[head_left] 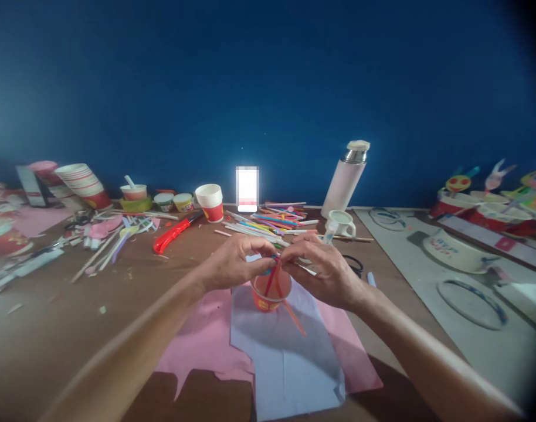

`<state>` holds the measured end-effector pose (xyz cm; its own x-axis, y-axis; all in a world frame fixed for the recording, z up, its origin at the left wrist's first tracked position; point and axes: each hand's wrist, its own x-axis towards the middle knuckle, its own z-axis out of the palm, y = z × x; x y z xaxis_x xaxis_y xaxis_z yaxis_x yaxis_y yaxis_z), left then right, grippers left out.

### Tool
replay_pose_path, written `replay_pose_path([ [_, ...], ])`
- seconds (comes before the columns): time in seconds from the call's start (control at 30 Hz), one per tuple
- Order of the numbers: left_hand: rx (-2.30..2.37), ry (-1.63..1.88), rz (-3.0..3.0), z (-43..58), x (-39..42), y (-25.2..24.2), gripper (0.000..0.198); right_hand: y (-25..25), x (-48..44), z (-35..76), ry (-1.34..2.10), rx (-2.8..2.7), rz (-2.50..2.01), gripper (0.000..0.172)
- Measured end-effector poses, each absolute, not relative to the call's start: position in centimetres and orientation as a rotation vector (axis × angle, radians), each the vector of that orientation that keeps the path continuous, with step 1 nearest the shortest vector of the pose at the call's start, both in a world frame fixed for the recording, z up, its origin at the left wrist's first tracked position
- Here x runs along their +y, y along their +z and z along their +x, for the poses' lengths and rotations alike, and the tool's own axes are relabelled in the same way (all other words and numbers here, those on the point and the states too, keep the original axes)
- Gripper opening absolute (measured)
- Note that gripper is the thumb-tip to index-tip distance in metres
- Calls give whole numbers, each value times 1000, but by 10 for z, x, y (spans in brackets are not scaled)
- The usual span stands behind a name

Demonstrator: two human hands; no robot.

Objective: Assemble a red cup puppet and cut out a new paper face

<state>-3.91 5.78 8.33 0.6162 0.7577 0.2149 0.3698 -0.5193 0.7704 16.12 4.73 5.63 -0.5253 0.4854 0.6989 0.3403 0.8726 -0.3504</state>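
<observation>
My left hand [239, 261] and my right hand [321, 269] meet above a red and yellow paper cup [270, 305], fingertips pinched together near its rim. Between them are the upper ends of a thin magenta stick [272, 279] and an orange stick [280, 286] that stand slanted in the cup. A bit of blue shows at my left fingertips; its shape is mostly hidden. Another orange stick [297, 319] slants down from the cup's right side over a pale blue sheet [289, 357]. Pink paper [206, 328] lies under that sheet.
Behind the hands lie a pile of coloured sticks [277, 220], a mug [342, 223] and a tilted-looking flask [345, 179]. To the left are a red-handled cutter [173, 235], stacked paper cups [210, 202] and scraps. A tape roll [459, 252] and decorated cups [497, 211] stand right.
</observation>
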Motion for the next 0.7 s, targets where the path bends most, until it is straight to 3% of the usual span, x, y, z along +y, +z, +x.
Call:
replay_pose_path([
  [0.3, 920, 712, 2098, -38, 58, 82, 13, 62, 42, 162, 284, -2094, -597, 10],
  [0.47, 932, 753, 2060, -36, 59, 77, 13, 63, 44, 169, 558, -1843, -825, 23],
  [0.7, 928, 736, 2071, -33, 56, 78, 13, 62, 47, 161, 528, -2055, -890, 24],
])
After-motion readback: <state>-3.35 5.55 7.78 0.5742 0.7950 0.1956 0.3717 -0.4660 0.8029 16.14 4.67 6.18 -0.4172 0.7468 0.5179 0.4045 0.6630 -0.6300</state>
